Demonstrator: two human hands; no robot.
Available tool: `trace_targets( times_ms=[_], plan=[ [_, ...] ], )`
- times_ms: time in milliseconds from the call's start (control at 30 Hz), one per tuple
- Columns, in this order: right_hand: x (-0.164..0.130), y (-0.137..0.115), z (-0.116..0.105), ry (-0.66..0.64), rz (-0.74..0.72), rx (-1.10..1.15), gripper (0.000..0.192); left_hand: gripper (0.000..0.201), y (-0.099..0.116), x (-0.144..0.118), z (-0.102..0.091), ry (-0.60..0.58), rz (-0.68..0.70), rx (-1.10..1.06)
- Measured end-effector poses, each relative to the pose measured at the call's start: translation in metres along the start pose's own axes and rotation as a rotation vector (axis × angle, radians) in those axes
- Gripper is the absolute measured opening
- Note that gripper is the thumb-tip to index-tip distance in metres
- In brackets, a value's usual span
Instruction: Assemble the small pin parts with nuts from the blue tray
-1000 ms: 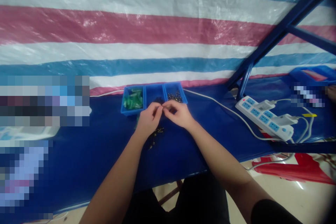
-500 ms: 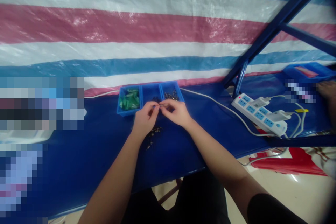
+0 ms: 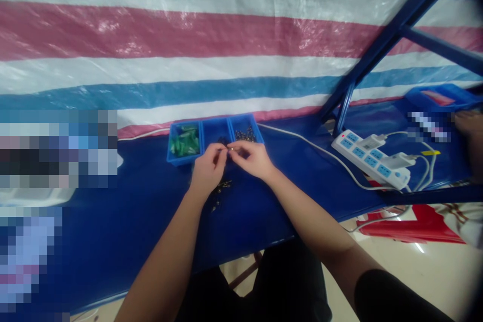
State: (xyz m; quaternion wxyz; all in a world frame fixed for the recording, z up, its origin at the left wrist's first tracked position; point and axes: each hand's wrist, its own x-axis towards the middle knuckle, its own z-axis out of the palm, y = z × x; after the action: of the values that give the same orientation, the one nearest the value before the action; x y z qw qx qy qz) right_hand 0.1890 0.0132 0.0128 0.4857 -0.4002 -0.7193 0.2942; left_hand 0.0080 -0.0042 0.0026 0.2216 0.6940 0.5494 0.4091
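Left hand, right hand: fingertips pinched together on small metal part, held between both. Loose parts just below fingers. Blue tray just beyond.

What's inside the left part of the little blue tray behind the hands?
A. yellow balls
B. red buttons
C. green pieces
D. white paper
C: the left compartment of the blue tray holds a pile of green pieces, just behind the left hand.
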Motion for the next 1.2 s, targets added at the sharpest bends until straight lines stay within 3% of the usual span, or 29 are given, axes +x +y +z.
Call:
trace_targets(
  times_ms=[833,1200],
  plan=[
    [0.0,0.005,0.002,0.0,0.016,0.0,0.024,0.024,0.001,0.001,0.001,0.001,-0.021,-0.034],
    [0.003,-0.006,-0.004,-0.033,-0.017,0.099,0.021,0.025,-0.002,0.0,0.003,-0.049,-0.005,-0.033]
  ],
)
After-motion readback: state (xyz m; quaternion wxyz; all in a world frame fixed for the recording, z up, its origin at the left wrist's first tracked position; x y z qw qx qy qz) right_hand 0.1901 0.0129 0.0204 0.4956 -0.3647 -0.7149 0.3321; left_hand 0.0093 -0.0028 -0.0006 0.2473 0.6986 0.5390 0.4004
